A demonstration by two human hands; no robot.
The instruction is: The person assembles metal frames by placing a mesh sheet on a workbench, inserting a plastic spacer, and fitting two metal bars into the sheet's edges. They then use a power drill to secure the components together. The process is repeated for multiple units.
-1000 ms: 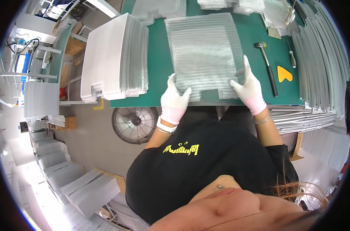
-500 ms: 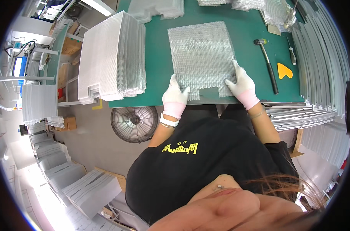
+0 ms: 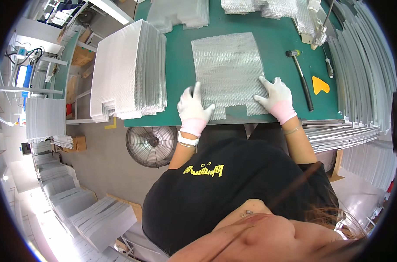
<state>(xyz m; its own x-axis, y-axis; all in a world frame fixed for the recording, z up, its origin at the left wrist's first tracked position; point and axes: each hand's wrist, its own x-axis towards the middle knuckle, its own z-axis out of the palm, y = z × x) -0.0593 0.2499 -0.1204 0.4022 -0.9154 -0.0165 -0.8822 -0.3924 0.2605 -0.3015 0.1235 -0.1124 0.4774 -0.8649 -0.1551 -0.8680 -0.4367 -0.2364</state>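
Note:
A silvery mesh sheet [image 3: 228, 65] with a rectangular notch in its near edge lies flat on the green work table, close to the front. My left hand [image 3: 193, 107], in a white and pink glove, is at the sheet's near left corner. Its fingers are spread, with the thumb on the mesh and the other fingers beside the edge. At the sheet's right edge is my right hand [image 3: 275, 97], gloved the same way. Its thumb and index finger reach onto the sheet, and its fingers are apart. Neither hand grips the sheet.
A tall stack of mesh sheets [image 3: 119, 70] stands left, with more stacks [image 3: 178, 13] at the back. A mallet [image 3: 304, 78], an orange scraper [image 3: 320, 85] and a screwdriver [image 3: 328, 65] lie right. Long grey strips [image 3: 360, 74] line the right side. A floor fan [image 3: 152, 146] stands below the front edge.
My left hand has shifted slightly left, its fingers opening wider off the edge. My right hand's fingers have spread. The sheet and table sit slightly lower in the view.

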